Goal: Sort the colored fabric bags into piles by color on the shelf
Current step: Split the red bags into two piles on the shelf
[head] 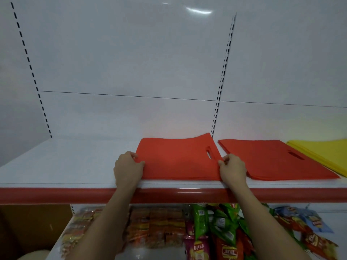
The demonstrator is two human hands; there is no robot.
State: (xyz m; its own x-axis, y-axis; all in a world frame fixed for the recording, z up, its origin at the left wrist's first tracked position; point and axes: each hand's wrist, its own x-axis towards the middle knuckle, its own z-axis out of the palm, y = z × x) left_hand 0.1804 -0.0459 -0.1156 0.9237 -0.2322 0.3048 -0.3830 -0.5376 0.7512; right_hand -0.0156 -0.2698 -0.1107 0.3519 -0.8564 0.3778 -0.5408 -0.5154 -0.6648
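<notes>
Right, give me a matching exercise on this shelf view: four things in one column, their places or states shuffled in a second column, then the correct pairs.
Column one:
1. red bag stack in the hands
2. second red bag pile
3. yellow bag pile
4. snack packets

Column two:
A. at the far right edge of the shelf
B. on the lower shelf, under the red shelf edge
C. lying untouched, just right of the right hand
D. gripped at both side edges, left hand on one side

Pairs: 1-D, 2-C, 3-A, 4-B
</notes>
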